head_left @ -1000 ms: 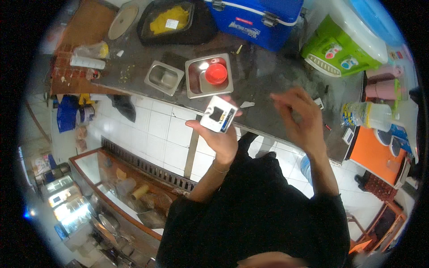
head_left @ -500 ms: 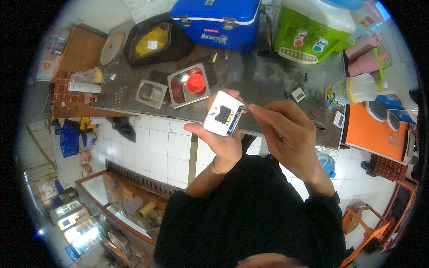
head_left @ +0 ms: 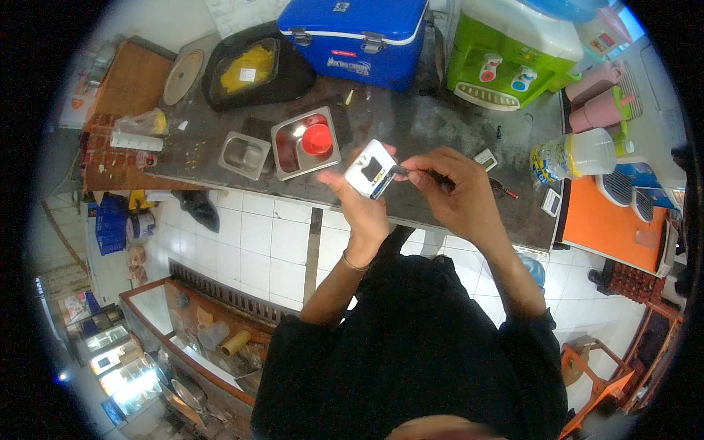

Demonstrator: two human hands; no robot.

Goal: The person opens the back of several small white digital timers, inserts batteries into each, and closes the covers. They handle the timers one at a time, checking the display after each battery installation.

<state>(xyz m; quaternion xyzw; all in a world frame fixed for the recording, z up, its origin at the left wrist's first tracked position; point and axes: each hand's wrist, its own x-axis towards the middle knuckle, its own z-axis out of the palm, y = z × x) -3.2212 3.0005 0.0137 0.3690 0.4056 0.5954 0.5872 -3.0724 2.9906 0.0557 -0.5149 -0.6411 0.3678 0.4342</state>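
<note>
My left hand [head_left: 365, 216] holds up a small white square device [head_left: 359, 174], thumb on one side and fingers behind. Its back faces me, with a dark recess in the middle and a dark-and-blue strip along the edge towards my right hand. The fingertips of my right hand [head_left: 458, 192] are pinched at that edge around a small dark piece [head_left: 400, 173], too small to name. Behind the right hand, on the dark counter [head_left: 411, 125], lie a white device [head_left: 485, 159] and another white device [head_left: 551, 202] farther right.
Left of my hands stand a small steel pan [head_left: 244, 155] and a larger steel pan [head_left: 290, 161] with a red cup [head_left: 317, 139]. A blue cooler box [head_left: 352, 44] and a green water dispenser [head_left: 506, 59] line the back. At right stands a clear plastic jar [head_left: 587, 154].
The white device has moved slightly away from me and tilted in my left hand. My right hand has followed, its fingertips staying at the device's edge.
</note>
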